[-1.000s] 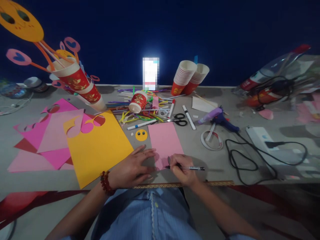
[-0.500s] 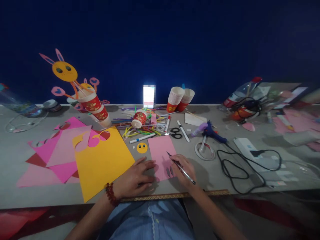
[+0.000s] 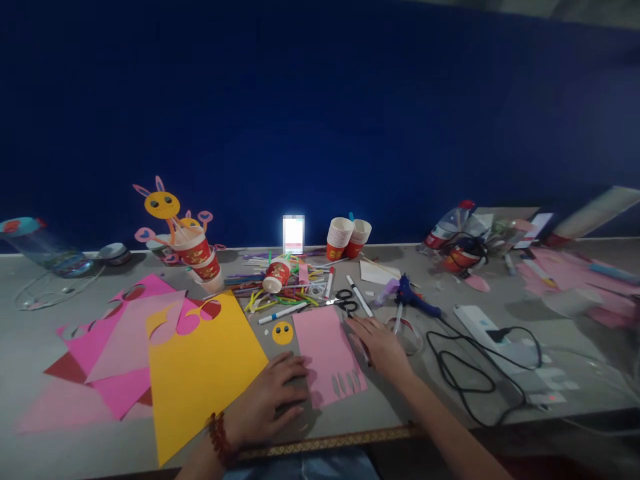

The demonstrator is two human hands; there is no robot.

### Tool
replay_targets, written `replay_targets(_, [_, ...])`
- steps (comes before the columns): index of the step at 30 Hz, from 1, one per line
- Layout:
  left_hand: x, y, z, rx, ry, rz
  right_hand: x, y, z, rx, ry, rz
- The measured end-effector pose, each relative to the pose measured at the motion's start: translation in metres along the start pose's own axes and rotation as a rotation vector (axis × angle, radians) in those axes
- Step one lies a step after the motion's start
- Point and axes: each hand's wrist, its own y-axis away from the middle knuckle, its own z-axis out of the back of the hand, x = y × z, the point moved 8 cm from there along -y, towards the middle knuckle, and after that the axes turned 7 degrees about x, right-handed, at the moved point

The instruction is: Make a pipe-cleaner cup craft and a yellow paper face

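Note:
My left hand (image 3: 280, 392) lies with its fingers spread, fingertips on the left edge of a pink paper sheet (image 3: 325, 347). Several grey, leaf-shaped marks (image 3: 343, 382) show near the sheet's lower right end. To the right of the sheet is my right hand (image 3: 381, 348), palm down and fingers stretched out, fingertips close to the black-handled scissors (image 3: 346, 303). A pen (image 3: 367, 359) is partly visible beneath that hand, mostly hidden and not gripped. A small yellow paper face (image 3: 283, 333) with two dark eyes sits just left of the pink sheet.
Yellow card (image 3: 200, 373) and pink sheets (image 3: 115, 353) spread over the left. Behind lie pipe cleaners (image 3: 250, 293), a tipped red cup (image 3: 277, 275) and markers (image 3: 359, 295). A blue glue gun (image 3: 417, 300), black cable (image 3: 453, 380) and power strip (image 3: 480, 330) occupy the right.
My right hand has let go of the pen and moved forward toward the scissors, uncovering more grey marks. My left hand stays beside the sheet. The view has tilted upward.

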Motion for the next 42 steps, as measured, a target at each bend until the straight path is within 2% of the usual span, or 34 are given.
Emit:
replay_targets(2, [0.004,0.003,0.013,-0.137,0.016,0.047,0.003,0.000,0.009,-0.067,-0.113,0.028])
replay_targets(5, [0.025,0.011,0.038,-0.296,-0.013,0.242,0.009,0.001,0.022,-0.128,-0.286,0.068])
replay_targets(9, [0.056,0.017,0.074,-0.329,-0.150,0.423,0.010,0.003,0.036,-0.232,-0.429,0.073])
replay_targets(11, [0.067,0.013,0.089,-0.334,-0.218,0.460,0.006,0.004,0.039,-0.296,-0.476,0.031])
replay_targets(14, [0.077,0.000,0.097,-0.288,-0.280,0.475,0.001,0.007,0.040,-0.360,-0.523,-0.024])
replay_targets(19, [0.083,-0.031,0.092,-0.174,-0.419,0.469,0.000,0.012,0.038,-0.375,-0.527,-0.053])
replay_targets(25, [0.080,-0.072,0.077,-0.068,-0.412,0.415,-0.005,0.012,0.036,-0.344,-0.534,-0.107])
replay_targets(31, [0.093,-0.111,0.056,0.037,-0.433,0.535,0.002,0.003,0.040,-0.293,-0.537,-0.046])
replay_targets(35, [0.098,-0.122,0.052,0.065,-0.443,0.612,0.005,0.000,0.040,-0.289,-0.561,-0.060])
replay_targets(42, [0.096,-0.126,0.047,0.096,-0.433,0.597,0.000,0.000,0.033,-0.309,-0.692,-0.160])
